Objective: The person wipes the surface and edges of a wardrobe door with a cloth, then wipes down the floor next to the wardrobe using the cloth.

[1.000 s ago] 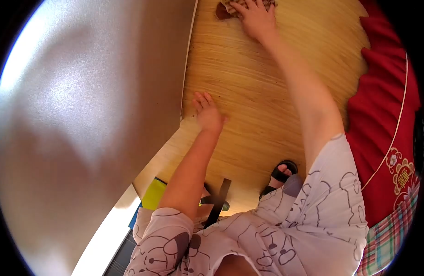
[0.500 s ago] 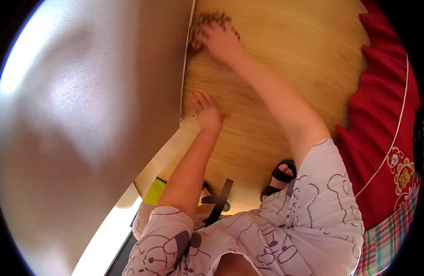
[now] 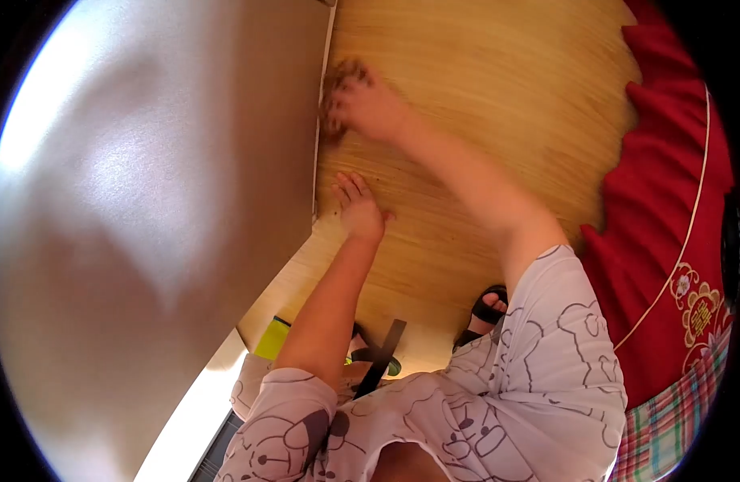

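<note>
My right hand (image 3: pixel 374 106) presses a crumpled, brown spotted cloth (image 3: pixel 333 124) onto the wood-look floor (image 3: pixel 498 104), close along the bottom edge of a large silvery panel (image 3: pixel 169 161). Motion blurs the cloth and fingertips, and the hand covers part of the cloth. Nearer to me, my left hand (image 3: pixel 360 210) rests on the floor with its fingers spread and nothing in it. Small dark specks lie near that hand.
Red fabric (image 3: pixel 651 209) with a gold pattern hangs along the right, above a plaid cloth (image 3: pixel 675 426). My sandalled foot (image 3: pixel 486 313) is on the floor below. A yellow-green item (image 3: pixel 272 339) and a dark strap (image 3: pixel 382 359) lie at lower left.
My right hand and the cloth have moved toward me and slightly left along the panel's edge. My left hand stays nearly in place, fingers still spread.
</note>
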`<action>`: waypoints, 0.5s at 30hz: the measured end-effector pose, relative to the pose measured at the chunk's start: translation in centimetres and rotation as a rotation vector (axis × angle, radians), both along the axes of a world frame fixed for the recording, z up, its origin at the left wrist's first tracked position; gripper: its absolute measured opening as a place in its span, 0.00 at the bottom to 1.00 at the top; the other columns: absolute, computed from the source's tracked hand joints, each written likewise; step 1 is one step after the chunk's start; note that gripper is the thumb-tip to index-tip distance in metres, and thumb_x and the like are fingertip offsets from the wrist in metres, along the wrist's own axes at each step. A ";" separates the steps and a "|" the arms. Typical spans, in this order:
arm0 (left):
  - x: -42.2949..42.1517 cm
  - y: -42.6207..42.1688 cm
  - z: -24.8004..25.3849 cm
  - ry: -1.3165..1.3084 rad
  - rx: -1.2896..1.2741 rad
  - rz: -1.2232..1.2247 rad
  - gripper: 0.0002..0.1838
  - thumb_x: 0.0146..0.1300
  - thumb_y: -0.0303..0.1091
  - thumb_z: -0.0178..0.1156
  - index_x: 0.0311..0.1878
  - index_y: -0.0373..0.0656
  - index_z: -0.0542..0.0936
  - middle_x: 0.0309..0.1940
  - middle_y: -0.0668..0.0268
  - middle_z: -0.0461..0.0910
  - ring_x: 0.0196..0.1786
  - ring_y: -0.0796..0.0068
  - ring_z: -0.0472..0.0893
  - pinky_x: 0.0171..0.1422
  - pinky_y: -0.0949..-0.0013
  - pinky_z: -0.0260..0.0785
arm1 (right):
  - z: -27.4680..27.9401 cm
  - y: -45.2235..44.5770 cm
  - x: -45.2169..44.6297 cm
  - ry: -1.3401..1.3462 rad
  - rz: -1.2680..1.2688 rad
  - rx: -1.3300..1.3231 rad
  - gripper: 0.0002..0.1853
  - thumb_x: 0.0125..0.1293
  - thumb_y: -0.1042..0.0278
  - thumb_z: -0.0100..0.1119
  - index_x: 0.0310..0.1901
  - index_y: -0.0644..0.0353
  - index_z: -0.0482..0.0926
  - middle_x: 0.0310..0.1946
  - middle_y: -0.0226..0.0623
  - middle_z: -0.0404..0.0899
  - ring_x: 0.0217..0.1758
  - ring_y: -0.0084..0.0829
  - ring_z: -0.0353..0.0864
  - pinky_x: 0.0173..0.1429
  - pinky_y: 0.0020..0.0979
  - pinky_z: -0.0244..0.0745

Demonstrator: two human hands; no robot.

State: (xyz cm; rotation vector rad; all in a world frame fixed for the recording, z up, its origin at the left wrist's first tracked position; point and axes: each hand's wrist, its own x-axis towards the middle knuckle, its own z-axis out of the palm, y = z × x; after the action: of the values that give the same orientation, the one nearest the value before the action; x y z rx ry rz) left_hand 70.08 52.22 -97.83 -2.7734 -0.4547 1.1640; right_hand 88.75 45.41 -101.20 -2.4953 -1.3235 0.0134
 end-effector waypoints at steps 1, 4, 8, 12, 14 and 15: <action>0.0 0.1 -0.2 -0.011 0.001 -0.004 0.62 0.43 0.54 0.72 0.72 0.29 0.46 0.72 0.37 0.44 0.73 0.37 0.48 0.75 0.56 0.49 | -0.4 -0.5 2.3 -0.032 -0.123 -0.047 0.15 0.61 0.59 0.55 0.50 0.35 0.80 0.59 0.21 0.72 0.66 0.33 0.65 0.73 0.57 0.48; 0.0 -0.1 0.2 -0.018 -0.008 0.026 0.64 0.42 0.54 0.73 0.73 0.31 0.45 0.72 0.38 0.43 0.73 0.37 0.49 0.74 0.56 0.53 | 2.2 -3.2 10.6 0.068 -0.459 -0.150 0.20 0.66 0.56 0.52 0.60 0.42 0.72 0.66 0.29 0.62 0.71 0.40 0.56 0.71 0.58 0.47; 0.7 -0.2 0.0 0.037 -0.027 0.061 0.66 0.41 0.52 0.75 0.73 0.32 0.41 0.72 0.37 0.39 0.73 0.37 0.49 0.72 0.56 0.57 | 2.4 -1.7 10.9 0.254 -0.565 -0.169 0.26 0.71 0.52 0.46 0.67 0.49 0.65 0.73 0.36 0.53 0.76 0.43 0.47 0.74 0.58 0.38; 1.1 -1.1 0.9 0.032 -0.005 0.034 0.62 0.43 0.50 0.75 0.72 0.32 0.45 0.72 0.38 0.42 0.73 0.39 0.50 0.74 0.55 0.51 | -0.3 0.8 0.6 -0.012 -0.295 -0.103 0.23 0.60 0.58 0.56 0.59 0.42 0.74 0.65 0.30 0.65 0.70 0.39 0.59 0.65 0.56 0.56; 0.0 -0.4 1.4 0.007 -0.026 0.062 0.60 0.45 0.48 0.74 0.72 0.32 0.47 0.73 0.40 0.43 0.73 0.39 0.50 0.75 0.55 0.50 | 2.0 0.0 -4.2 0.110 -0.044 -0.199 0.23 0.63 0.58 0.53 0.62 0.42 0.72 0.68 0.31 0.62 0.72 0.39 0.56 0.69 0.57 0.51; -2.0 0.5 -0.1 -0.158 -0.142 0.046 0.57 0.47 0.46 0.73 0.73 0.35 0.47 0.73 0.42 0.43 0.73 0.41 0.50 0.74 0.56 0.51 | 3.2 -0.6 -6.8 0.187 0.108 -0.260 0.23 0.67 0.59 0.50 0.64 0.42 0.70 0.70 0.31 0.60 0.74 0.40 0.54 0.72 0.57 0.48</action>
State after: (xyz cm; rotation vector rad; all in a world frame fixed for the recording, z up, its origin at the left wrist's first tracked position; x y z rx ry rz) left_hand 68.05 52.76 -97.91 -3.0075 -0.4702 1.0289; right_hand 81.98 44.80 -97.99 -2.5489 -1.4534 0.4597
